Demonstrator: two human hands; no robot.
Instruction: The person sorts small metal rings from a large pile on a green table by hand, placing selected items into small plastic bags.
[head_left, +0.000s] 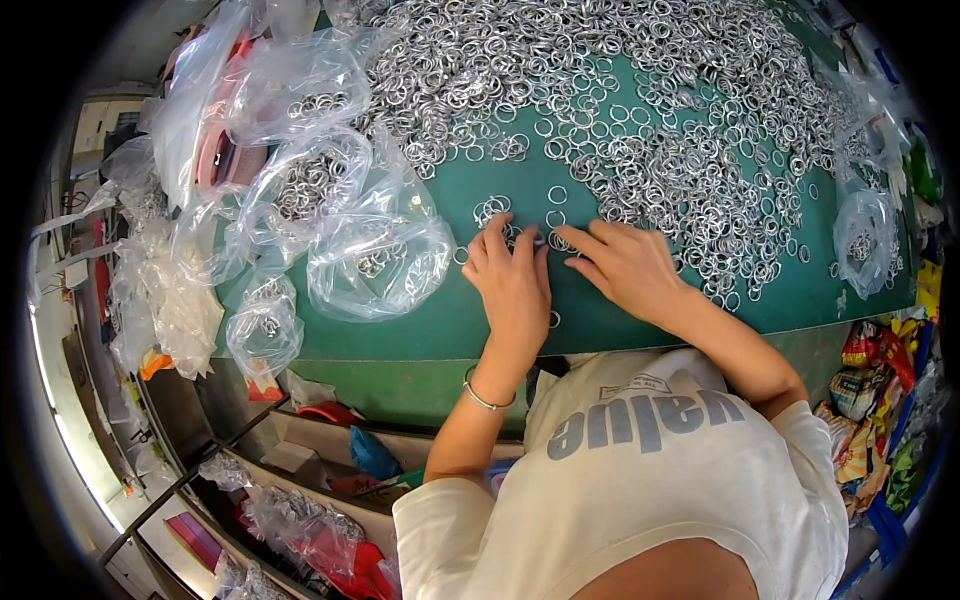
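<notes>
While grey lettering (655, 420) spans a white T-shirt (690, 490), silver metal rings (690, 185) lie across the green bench (400, 338). The left hand (510, 285) arches over some, its grip unclear; the right hand (635, 272) holds its fingers slightly apart beside another.

- shiny silver round metal rings (690, 170), loosely heaped from the green table (400, 340)'s far edge toward its right edge
- one ring (559, 320), lying apart by the near edge
</notes>
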